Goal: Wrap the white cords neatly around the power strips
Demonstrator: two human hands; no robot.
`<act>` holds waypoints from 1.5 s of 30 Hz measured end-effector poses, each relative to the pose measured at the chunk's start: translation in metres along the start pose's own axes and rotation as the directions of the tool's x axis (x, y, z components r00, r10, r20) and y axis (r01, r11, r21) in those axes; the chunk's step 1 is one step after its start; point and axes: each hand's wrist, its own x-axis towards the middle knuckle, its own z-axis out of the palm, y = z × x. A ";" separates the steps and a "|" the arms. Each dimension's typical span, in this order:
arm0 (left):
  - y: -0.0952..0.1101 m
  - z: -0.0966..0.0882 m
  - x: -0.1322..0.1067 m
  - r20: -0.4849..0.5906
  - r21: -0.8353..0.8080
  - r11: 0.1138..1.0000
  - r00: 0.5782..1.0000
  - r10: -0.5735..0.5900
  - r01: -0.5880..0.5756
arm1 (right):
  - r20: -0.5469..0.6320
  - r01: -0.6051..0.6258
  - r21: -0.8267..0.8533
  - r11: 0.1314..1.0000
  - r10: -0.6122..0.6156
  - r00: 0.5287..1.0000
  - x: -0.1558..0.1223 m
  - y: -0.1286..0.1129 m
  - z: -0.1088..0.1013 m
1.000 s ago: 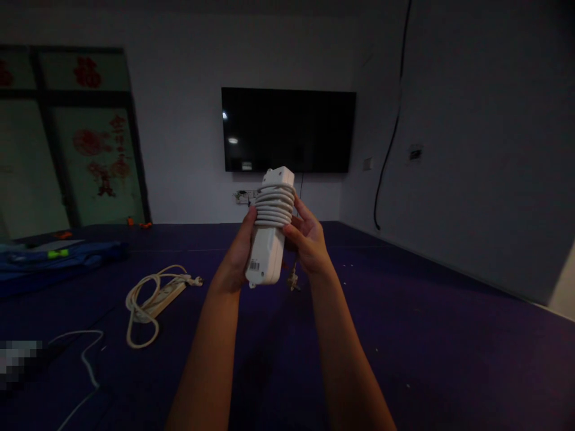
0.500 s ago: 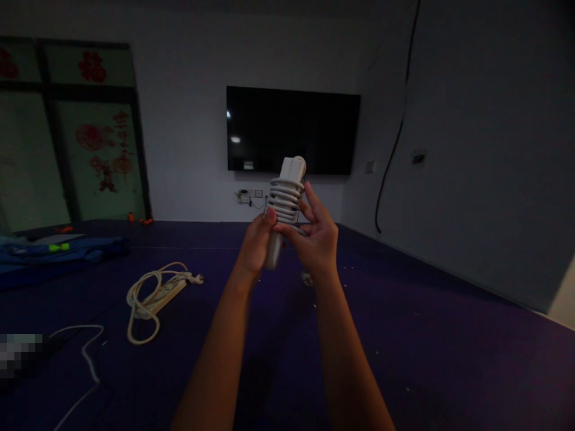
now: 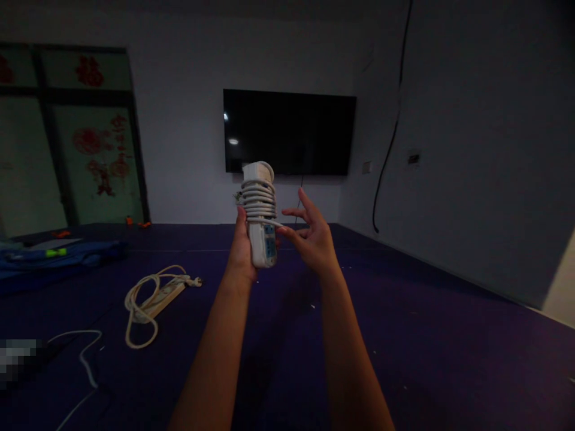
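My left hand (image 3: 241, 248) is closed round a white power strip (image 3: 261, 239) and holds it upright in front of me. The strip's own white cord (image 3: 258, 200) is coiled in several turns round its upper half. Blue sockets show on the side that faces right. My right hand (image 3: 311, 236) sits just right of the strip, thumb and forefinger pinching the loose end of the cord at the lowest turn, the other fingers spread upward.
A second white power strip with a loosely looped cord (image 3: 150, 296) lies on the dark purple floor (image 3: 426, 335) at left. Another thin white cable (image 3: 83, 356) trails at lower left. Blue fabric (image 3: 54, 257) lies far left. A black wall television (image 3: 290, 131) hangs ahead.
The power strip has been turned in my left hand, so its socket face now shows, and it has shifted left. My right hand has come off the coil and now pinches only the cord end.
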 end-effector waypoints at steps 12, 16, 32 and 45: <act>-0.012 -0.007 0.001 0.208 0.031 0.970 0.948 -0.242 0.241 | 0.081 -0.181 0.242 0.953 0.166 0.983 0.000 0.003 0.004; -0.017 -0.017 0.007 0.115 0.204 0.962 0.971 -0.208 0.182 | 0.052 -0.183 0.264 0.947 0.175 0.983 0.000 0.005 0.000; -0.030 -0.011 0.016 -0.115 0.408 0.831 0.882 0.457 -0.377 | -0.071 -0.066 -0.013 0.998 0.064 0.995 0.001 0.015 0.018; -0.006 -0.028 0.014 -0.336 0.230 0.941 0.887 0.315 -0.247 | 0.046 -0.015 -0.235 0.972 0.027 0.999 0.000 0.021 0.026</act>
